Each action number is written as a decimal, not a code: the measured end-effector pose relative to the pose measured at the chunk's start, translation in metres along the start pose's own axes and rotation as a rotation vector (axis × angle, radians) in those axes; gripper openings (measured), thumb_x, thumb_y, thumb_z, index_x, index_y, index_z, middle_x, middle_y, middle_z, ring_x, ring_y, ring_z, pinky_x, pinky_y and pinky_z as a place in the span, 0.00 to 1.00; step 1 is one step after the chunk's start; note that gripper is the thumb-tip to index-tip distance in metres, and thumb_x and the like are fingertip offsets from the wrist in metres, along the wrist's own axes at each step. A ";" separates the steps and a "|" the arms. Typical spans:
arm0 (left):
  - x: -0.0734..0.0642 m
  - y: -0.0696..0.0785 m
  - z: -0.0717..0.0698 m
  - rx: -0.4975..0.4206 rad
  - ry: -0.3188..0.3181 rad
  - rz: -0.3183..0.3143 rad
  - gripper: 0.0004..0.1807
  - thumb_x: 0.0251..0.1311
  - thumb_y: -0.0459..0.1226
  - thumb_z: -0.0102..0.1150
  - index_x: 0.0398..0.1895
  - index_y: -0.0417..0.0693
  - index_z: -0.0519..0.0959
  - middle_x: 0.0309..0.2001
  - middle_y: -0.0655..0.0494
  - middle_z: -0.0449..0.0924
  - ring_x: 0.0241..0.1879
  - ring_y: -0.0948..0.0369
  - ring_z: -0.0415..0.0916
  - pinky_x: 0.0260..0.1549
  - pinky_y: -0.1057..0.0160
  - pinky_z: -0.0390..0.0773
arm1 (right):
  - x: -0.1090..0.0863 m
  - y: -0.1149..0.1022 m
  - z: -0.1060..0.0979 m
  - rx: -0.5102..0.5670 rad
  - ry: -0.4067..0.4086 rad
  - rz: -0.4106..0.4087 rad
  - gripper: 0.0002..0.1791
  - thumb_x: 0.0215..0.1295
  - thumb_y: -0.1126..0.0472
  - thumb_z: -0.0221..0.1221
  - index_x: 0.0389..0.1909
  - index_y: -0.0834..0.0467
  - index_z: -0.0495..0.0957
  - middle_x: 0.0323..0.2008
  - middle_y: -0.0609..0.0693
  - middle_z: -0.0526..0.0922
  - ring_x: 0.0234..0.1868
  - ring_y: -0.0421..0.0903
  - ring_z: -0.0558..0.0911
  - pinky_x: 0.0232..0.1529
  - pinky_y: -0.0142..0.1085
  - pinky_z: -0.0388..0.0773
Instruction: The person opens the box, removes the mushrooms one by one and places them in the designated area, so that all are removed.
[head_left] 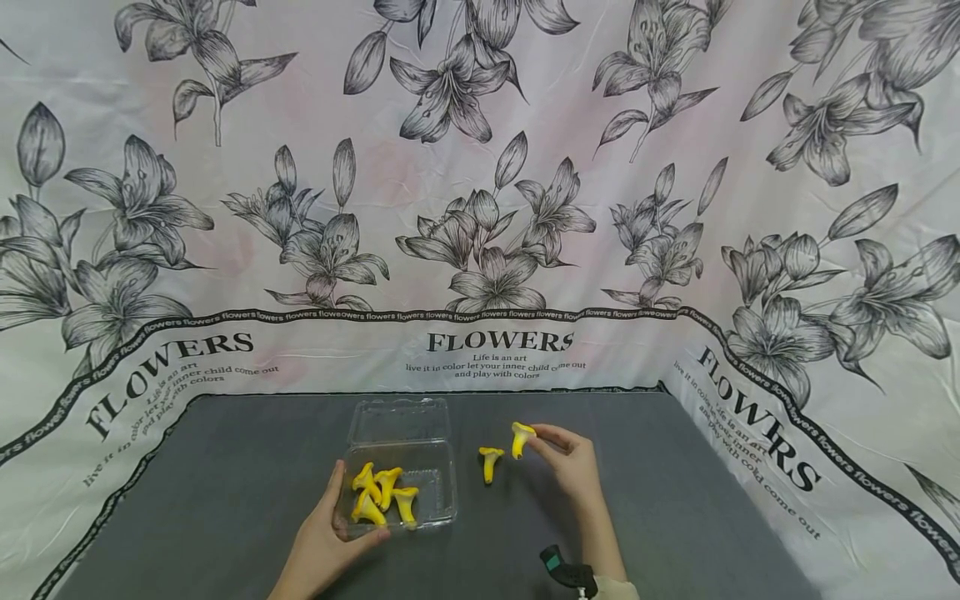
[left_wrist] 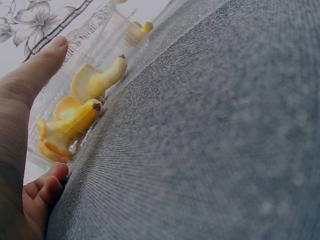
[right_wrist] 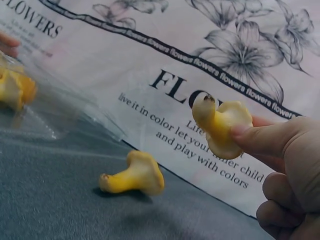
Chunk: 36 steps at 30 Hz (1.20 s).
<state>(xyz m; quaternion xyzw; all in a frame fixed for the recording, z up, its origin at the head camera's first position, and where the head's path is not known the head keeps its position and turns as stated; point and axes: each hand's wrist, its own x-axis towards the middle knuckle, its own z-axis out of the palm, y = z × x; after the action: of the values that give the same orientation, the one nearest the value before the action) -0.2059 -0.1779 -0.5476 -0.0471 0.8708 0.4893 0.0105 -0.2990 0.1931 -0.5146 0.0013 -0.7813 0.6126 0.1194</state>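
Observation:
A clear plastic clamshell box [head_left: 453, 492] lies open on the dark table, its lid tipped back. Several yellow chanterelle mushrooms [head_left: 387, 483] lie inside, mostly toward the left. My left hand [head_left: 330, 533] grips the box's near left corner, thumb along the front and fingers at the left side; the left wrist view shows the thumb [left_wrist: 45, 67] against the plastic. To the right of the box, my right hand [head_left: 576, 471] pinches one chanterelle [right_wrist: 220, 125] between thumb and fingers, above the table. Another chanterelle [head_left: 490, 464] lies on the table between box and right hand.
The dark grey table [head_left: 202, 500] runs back to a white cloth [head_left: 495, 367] printed with flowers and lettering, which hangs behind and at both sides. A black strap-like device [head_left: 566, 573] sits at my right wrist, by a pale sleeve [head_left: 617, 589].

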 end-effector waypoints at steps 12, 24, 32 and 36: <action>0.000 0.001 0.001 0.010 0.001 -0.007 0.76 0.48 0.60 0.83 0.89 0.58 0.37 0.20 0.60 0.61 0.20 0.63 0.58 0.22 0.65 0.66 | 0.004 0.020 -0.005 -0.047 0.011 -0.002 0.13 0.65 0.58 0.75 0.49 0.58 0.91 0.50 0.53 0.91 0.58 0.51 0.85 0.59 0.44 0.81; -0.002 0.001 0.000 0.021 0.001 -0.009 0.75 0.48 0.60 0.82 0.89 0.57 0.37 0.19 0.60 0.60 0.20 0.63 0.58 0.23 0.65 0.66 | 0.005 0.032 -0.008 -0.067 -0.027 0.002 0.12 0.65 0.60 0.75 0.47 0.57 0.92 0.49 0.51 0.91 0.59 0.52 0.84 0.59 0.42 0.79; -0.002 0.000 0.000 0.023 -0.002 -0.011 0.75 0.48 0.60 0.82 0.89 0.57 0.37 0.20 0.59 0.61 0.20 0.63 0.58 0.23 0.65 0.66 | 0.005 0.037 -0.008 -0.093 -0.043 0.029 0.12 0.64 0.60 0.76 0.46 0.57 0.92 0.48 0.51 0.92 0.57 0.50 0.85 0.55 0.37 0.77; -0.001 0.000 0.001 0.029 -0.001 -0.015 0.75 0.48 0.61 0.82 0.89 0.58 0.37 0.20 0.60 0.60 0.20 0.63 0.58 0.23 0.65 0.66 | 0.005 0.037 -0.008 -0.106 -0.056 0.029 0.11 0.64 0.61 0.75 0.46 0.59 0.92 0.47 0.52 0.92 0.56 0.51 0.85 0.55 0.38 0.77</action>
<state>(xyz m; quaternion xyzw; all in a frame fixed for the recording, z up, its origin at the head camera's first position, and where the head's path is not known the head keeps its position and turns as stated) -0.2047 -0.1770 -0.5477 -0.0532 0.8775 0.4764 0.0152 -0.3075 0.2108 -0.5478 0.0008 -0.8156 0.5718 0.0882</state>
